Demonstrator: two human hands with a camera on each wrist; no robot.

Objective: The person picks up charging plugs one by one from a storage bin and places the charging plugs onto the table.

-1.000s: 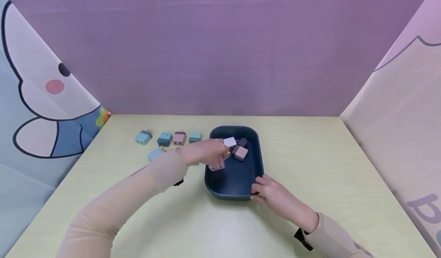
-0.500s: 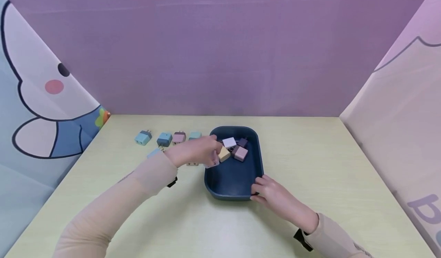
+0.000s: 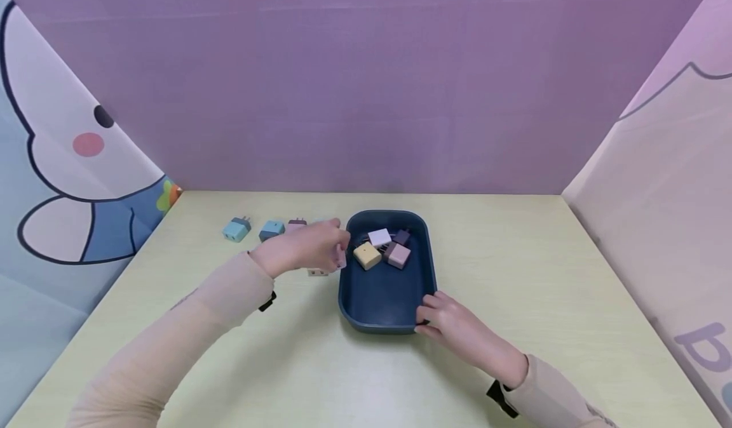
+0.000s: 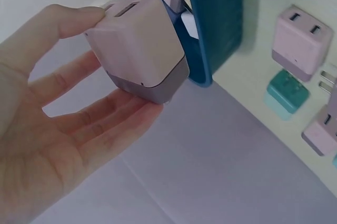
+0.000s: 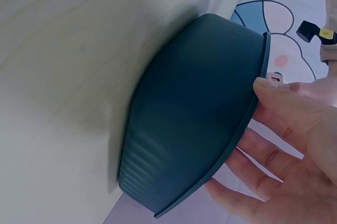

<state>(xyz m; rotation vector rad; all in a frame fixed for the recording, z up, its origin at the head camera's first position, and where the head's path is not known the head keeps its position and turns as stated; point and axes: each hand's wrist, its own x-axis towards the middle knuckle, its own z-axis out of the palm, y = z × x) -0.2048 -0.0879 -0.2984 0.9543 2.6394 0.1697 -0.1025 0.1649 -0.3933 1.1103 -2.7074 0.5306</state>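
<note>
My left hand (image 3: 305, 245) pinches a pink wall charger (image 4: 139, 45) between thumb and fingers, just outside the left rim of a dark blue bin. The charger has a grey-mauve end and a USB slot facing the thumb. My right hand (image 3: 452, 323) grips the near right corner of the bin (image 3: 389, 304), thumb and fingers on its rim (image 5: 239, 132). Inside the bin, toward the back, lie a yellow charger (image 3: 367, 256), a white charger (image 3: 380, 237), a pink and brown charger (image 3: 398, 256) and a dark purple one (image 3: 402, 237).
Left of the bin, more chargers lie on the pale table: a light blue one (image 3: 236, 230), a blue one (image 3: 271, 230), a pink one (image 3: 296, 224) and a teal one (image 4: 287, 92). My left arm partly covers this group. A purple backdrop (image 3: 366, 98) stands behind the table.
My left hand has moved left from over the bin to beyond its left rim, carrying the pink charger. The yellow charger has come into full view. My right hand stays at the corner.
</note>
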